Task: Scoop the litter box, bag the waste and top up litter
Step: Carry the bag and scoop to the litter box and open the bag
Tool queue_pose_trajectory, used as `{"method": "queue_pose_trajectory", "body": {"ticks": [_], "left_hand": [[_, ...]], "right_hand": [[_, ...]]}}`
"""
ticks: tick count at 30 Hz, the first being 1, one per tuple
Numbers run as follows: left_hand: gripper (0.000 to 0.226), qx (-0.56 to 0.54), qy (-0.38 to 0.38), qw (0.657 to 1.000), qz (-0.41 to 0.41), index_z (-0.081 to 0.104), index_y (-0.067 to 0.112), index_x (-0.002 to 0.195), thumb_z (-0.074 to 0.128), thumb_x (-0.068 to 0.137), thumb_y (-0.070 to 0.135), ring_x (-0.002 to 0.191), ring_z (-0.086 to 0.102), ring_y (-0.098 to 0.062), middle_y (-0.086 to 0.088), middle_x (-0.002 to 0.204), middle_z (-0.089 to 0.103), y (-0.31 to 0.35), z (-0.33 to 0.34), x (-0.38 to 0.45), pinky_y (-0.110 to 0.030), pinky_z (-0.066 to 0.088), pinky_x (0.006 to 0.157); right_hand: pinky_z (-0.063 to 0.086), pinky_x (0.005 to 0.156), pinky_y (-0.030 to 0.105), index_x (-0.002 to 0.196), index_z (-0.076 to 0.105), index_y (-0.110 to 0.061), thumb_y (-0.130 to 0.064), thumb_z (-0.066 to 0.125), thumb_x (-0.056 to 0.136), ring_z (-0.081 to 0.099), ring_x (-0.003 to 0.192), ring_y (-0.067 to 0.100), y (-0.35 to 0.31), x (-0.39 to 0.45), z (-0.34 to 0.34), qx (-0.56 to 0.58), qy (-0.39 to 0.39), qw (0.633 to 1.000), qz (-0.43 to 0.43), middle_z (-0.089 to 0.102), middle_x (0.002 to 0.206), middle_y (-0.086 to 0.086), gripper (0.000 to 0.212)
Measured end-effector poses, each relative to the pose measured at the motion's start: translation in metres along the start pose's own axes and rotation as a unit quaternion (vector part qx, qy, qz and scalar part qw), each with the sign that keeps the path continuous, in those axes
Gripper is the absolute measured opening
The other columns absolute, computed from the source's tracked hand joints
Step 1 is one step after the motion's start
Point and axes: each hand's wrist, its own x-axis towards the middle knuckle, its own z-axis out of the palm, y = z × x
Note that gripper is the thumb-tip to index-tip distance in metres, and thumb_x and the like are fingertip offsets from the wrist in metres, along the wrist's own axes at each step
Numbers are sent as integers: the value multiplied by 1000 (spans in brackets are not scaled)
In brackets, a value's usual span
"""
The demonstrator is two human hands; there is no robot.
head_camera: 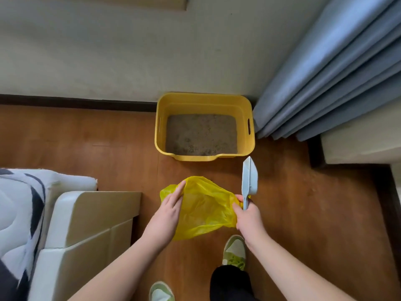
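- The left hand (171,205) has its grip on the near-left edge of the thin yellow plastic bag (204,210), fingers lying fairly straight along the film with the thumb tucked against it; whether it truly pinches the film or only presses it, I cannot tell.
- The right hand (246,213) is doing double duty: its fingers curl round the handle of the pale grey plastic litter scoop (249,181) and also pinch the right edge of the bag.
- Between the two grips the bag is stretched out, sagging downward above the brown wooden floor (108,148).
- The scoop stands almost upright out of the right grip, its long axis pointing up and away, its tip aimed towards the box; its blade looks empty.
- Here is the relation that matters: the yellow rectangular plastic litter box (205,98) sits straight ahead of both grips, against the wall, well apart from the bag, its long side running left to right.
- Inside it lies a flat bed of grey-brown litter (200,134), speckled with darker bits.
- The right hand, scoop already in it, is the nearer one to the box's front rim.
- My read: scooping has not started; the coming move calls for reaching forward and down, blade tipped into the litter.
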Motion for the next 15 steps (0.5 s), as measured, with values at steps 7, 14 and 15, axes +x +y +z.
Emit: {"method": "queue_pose_trajectory", "body": {"ticks": [7,14,15], "left_hand": [[65,7,-11,1000,5,27,10,151,53,93,0,136,39,-18,3,161,-17,-67,69,53,-33,43,106],[85,61,-73,995,1,12,5,153,50,80,-12,117,52,-18,2,157,-28,-96,104,98,-25,52,74],[87,71,-80,994,-6,11,4,154,51,79,-12,97,56,-15,3,157,-29,-97,106,104,-20,45,59]], "right_hand": [[46,51,30,96,63,-32,-9,47,96,56,64,19,40,95,5,-147,-42,985,-79,62,76,0,27],[39,75,26,110,65,-30,-18,45,100,52,85,15,56,173,-16,-232,-30,948,-215,52,104,1,25],[34,79,21,109,66,-27,-20,45,100,50,92,12,53,178,-19,-232,-22,942,-242,50,109,1,24]]}}
